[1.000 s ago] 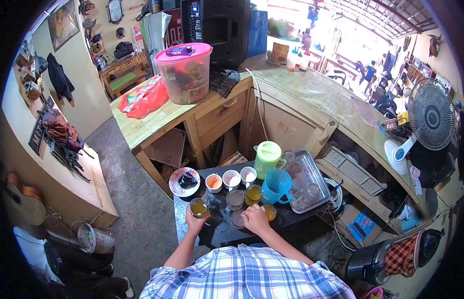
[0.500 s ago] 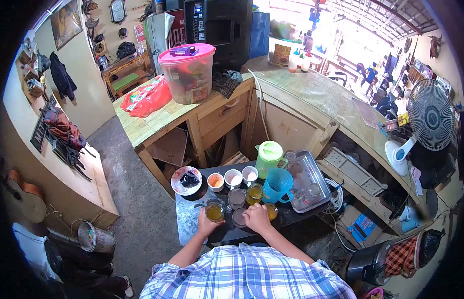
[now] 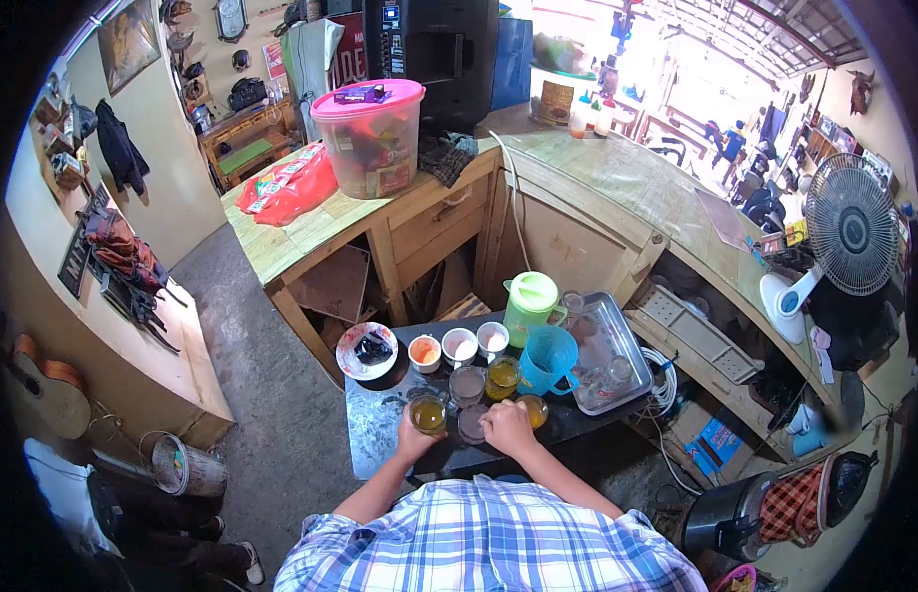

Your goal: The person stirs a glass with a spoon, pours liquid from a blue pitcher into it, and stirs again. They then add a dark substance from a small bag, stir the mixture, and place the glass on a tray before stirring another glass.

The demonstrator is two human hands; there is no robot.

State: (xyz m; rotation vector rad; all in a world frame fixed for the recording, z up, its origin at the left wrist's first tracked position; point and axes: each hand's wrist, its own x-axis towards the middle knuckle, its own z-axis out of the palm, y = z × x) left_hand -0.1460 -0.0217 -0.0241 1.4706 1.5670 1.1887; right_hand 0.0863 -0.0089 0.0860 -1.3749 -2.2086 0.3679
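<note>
My left hand point(image 3: 414, 441) is wrapped round a glass of yellow-green liquid point(image 3: 429, 415) at the near side of a low dark table point(image 3: 377, 446). My right hand point(image 3: 508, 429) has its fingers closed beside a glass of greyish-brown contents point(image 3: 471, 424); what they grip is hidden. Partly behind that hand stands another glass of yellowish liquid point(image 3: 534, 408). Farther back are a second greyish-brown glass point(image 3: 468, 386) and a glass of darker yellow-green liquid point(image 3: 503, 377). A blue pitcher point(image 3: 549, 362) and a green lidded pitcher point(image 3: 531, 306) stand to the right of these.
Three white cups, one with orange contents point(image 3: 425, 352), line the table's back beside a bowl holding black plastic point(image 3: 374, 349). A metal tray point(image 3: 607, 345) with glassware lies right. Beyond it is a wooden counter point(image 3: 577, 163) with a pink-lidded tub point(image 3: 370, 148) and a fan point(image 3: 853, 225).
The glass in my left hand has shifted very slightly to the right. My right hand stays in nearly the same place, and the whole view has tipped a little.
</note>
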